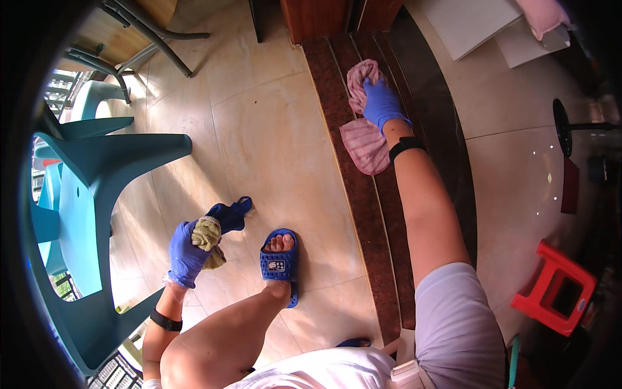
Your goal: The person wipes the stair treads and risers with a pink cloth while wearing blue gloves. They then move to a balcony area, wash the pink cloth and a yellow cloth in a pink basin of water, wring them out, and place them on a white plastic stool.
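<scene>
My right hand (pixel 382 104), in a blue glove, presses a pink striped cloth (pixel 367 150) onto the dark red stone strip (pixel 382 240). The cloth is bunched under the fingers at its far end and spreads out flat on the near side of the hand. Lower left, my gloved left hand (pixel 188 253) is closed around a crumpled yellow-green cloth (pixel 207 235), held above the floor beside my leg. Just beyond it shows a dark blue item (pixel 230 216) with a loop at one end; whether it is held or lies on the floor I cannot tell.
A teal plastic chair (pixel 91 162) fills the left side, with a metal-legged wooden seat (pixel 152 13) behind it. My foot in a blue slipper (pixel 278 262) stands on the tiles (pixel 272 129). A red stool (pixel 556 287) is at right, a wooden door frame (pixel 321 19) ahead.
</scene>
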### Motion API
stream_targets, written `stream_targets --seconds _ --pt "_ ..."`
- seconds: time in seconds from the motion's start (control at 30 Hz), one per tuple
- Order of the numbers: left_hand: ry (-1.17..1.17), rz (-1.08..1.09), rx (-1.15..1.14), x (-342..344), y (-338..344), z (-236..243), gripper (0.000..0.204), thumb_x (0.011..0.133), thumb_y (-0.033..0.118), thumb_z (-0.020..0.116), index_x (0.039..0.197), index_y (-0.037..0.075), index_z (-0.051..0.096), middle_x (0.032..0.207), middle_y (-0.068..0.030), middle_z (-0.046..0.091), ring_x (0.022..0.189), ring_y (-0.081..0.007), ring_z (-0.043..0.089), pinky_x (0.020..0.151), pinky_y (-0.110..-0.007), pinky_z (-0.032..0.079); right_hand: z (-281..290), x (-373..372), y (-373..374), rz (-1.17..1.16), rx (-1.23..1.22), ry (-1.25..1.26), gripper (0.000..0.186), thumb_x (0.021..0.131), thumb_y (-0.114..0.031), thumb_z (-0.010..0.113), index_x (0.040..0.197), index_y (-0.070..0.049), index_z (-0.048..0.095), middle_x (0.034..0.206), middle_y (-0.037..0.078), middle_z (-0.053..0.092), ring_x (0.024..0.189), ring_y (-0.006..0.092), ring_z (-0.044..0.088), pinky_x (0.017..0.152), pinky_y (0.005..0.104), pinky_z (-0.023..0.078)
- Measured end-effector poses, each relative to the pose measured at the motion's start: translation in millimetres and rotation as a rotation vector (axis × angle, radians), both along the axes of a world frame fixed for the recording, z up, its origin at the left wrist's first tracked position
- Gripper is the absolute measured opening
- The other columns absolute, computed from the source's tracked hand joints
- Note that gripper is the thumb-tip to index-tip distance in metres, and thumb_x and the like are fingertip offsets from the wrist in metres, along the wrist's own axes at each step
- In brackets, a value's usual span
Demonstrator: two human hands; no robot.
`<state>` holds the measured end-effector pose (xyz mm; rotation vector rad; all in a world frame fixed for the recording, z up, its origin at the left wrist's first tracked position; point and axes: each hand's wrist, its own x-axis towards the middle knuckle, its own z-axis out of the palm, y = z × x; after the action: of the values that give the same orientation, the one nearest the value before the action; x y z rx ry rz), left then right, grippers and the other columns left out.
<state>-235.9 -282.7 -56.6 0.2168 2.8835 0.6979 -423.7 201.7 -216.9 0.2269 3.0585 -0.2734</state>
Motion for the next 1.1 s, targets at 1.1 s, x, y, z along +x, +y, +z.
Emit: stream_targets --seconds 1.1 --pt "0.030 0.136 0.207 53.3 -28.6 6.3 0.040 0.068 0.014 0.085 0.102 0.006 0.066 0.094 -0.0068 0.065 0.086 -0.0205 0.064 0.080 -0.031 0.051 12.9 202.3 -76.4 -0.161 0.006 -0.068 0.051 0.076 -0.008 0.067 0.125 -0.007 0.054 0.120 0.023 0.054 0.095 0.0372 0.064 0.075 0.0440 0.056"
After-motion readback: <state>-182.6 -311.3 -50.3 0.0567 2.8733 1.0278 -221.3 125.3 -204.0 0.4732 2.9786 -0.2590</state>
